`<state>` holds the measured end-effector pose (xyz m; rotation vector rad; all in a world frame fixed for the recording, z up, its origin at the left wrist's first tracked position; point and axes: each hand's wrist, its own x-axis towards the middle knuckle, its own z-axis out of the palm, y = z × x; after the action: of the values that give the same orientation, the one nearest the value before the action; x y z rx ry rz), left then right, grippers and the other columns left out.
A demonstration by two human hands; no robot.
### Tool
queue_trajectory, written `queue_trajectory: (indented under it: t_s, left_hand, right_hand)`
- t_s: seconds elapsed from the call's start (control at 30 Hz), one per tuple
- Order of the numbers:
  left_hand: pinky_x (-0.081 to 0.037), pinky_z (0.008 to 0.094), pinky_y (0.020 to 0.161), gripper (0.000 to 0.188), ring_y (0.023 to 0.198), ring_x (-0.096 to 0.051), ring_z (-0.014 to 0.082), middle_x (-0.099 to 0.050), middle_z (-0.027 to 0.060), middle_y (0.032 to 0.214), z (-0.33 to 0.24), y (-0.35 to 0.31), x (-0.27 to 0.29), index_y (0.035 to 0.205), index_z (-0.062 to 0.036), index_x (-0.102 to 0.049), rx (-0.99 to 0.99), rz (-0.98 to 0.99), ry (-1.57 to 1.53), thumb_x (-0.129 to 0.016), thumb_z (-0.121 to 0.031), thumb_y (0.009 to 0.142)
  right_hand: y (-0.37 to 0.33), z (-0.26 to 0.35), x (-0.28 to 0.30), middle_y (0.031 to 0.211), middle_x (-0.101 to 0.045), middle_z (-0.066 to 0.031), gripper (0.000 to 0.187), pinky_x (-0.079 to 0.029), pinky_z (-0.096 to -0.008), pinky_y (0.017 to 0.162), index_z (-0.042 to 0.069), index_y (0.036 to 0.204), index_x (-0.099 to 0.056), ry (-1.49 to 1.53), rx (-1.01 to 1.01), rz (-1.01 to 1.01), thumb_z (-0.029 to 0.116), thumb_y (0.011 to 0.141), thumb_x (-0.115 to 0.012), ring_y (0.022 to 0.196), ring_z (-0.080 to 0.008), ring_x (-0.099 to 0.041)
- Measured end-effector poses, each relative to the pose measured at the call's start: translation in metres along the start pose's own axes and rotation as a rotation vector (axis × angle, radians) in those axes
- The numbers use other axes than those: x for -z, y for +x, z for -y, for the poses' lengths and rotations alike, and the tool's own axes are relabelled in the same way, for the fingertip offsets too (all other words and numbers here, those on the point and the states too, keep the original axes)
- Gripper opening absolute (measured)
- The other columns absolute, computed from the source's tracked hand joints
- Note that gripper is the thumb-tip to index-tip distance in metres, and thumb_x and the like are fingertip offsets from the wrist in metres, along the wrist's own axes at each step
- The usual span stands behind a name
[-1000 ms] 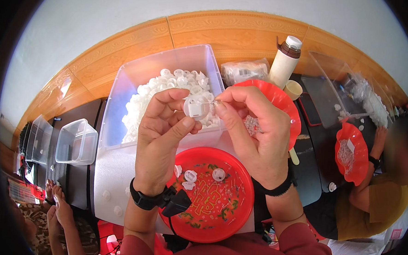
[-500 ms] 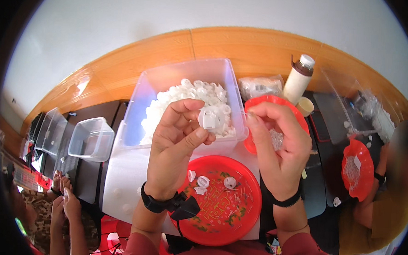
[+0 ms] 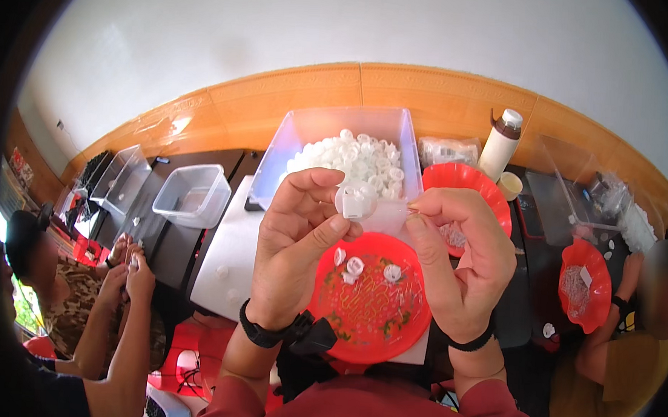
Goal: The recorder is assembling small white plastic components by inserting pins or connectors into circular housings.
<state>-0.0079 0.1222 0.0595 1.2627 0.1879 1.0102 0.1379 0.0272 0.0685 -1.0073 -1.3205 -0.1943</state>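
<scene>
My left hand (image 3: 287, 244) grips a small round white plastic part (image 3: 356, 201) between thumb and fingers, its slotted face showing. To its right, my right hand (image 3: 463, 260) is pinched at the fingertips, level with that part. Whatever the pinch holds is too small and pale to make out. Below both hands lies a round red tray (image 3: 368, 351) with a printed pattern. Several white plastic parts (image 3: 354, 268) and thin clear pieces (image 3: 409, 297) rest on it.
Beyond my hands stands a clear bin (image 3: 275, 156) heaped with white parts. Behind my right hand is a red scalloped bowl (image 3: 468, 175), near a flask (image 3: 500, 145) and a cup (image 3: 510, 186). At left sits a clear container (image 3: 191, 193). Co-workers sit on both sides.
The view has swung left, so the bin and tray appear farther right and more of the co-worker at left shows. My hands keep nearly the same pose around the white part.
</scene>
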Motion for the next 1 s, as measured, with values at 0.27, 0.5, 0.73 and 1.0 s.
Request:
queue_trajectory:
  t_s: [0.27,0.5,0.73,1.0]
  left_hand:
    - [-0.048,0.0265,0.078,0.038,0.086,-0.060,0.0135,-0.060,0.0082,0.103,0.006,-0.073,-0.004,0.123,-0.0009,-0.046,0.040,-0.137,-0.098,-0.057,0.004,0.087]
    - [-0.048,0.0264,0.078,0.037,0.086,-0.060,0.0140,-0.060,0.0072,0.105,0.014,-0.127,-0.006,0.123,-0.0007,-0.046,0.091,-0.168,-0.181,-0.055,0.004,0.088]
    - [-0.049,0.0259,0.077,0.037,0.085,-0.060,0.0145,-0.059,0.0085,0.104,0.025,-0.164,-0.017,0.124,0.0000,-0.045,0.083,-0.134,-0.187,-0.055,0.006,0.088]
    - [-0.046,0.0270,0.075,0.043,0.090,-0.056,0.0143,-0.054,0.0075,0.109,0.035,-0.186,-0.037,0.125,0.0003,-0.042,0.134,-0.045,-0.175,-0.055,0.006,0.085]
  right_hand:
    - [-0.037,0.030,0.001,0.081,-0.063,-0.0067,0.014,-0.043,-0.0275,0.060,0.003,0.088,-0.063,-0.048,-0.040,0.135,-0.002,0.076,-0.068,0.062,-0.0175,-0.056]
    - [-0.070,0.049,0.007,0.080,-0.063,-0.0053,0.017,-0.042,-0.0265,0.060,0.004,0.088,-0.063,-0.066,-0.076,0.253,-0.003,0.074,-0.069,0.061,-0.0165,-0.056]
    - [-0.104,0.075,0.030,0.077,-0.063,-0.0033,0.015,-0.040,-0.0257,0.062,0.005,0.084,-0.063,-0.115,-0.154,0.255,-0.004,0.073,-0.069,0.059,-0.0147,-0.056]
    - [-0.132,0.101,0.062,0.081,-0.062,-0.0096,0.009,-0.045,-0.0255,0.064,-0.004,0.085,-0.060,-0.194,-0.175,0.287,-0.005,0.077,-0.063,0.069,-0.0155,-0.057]
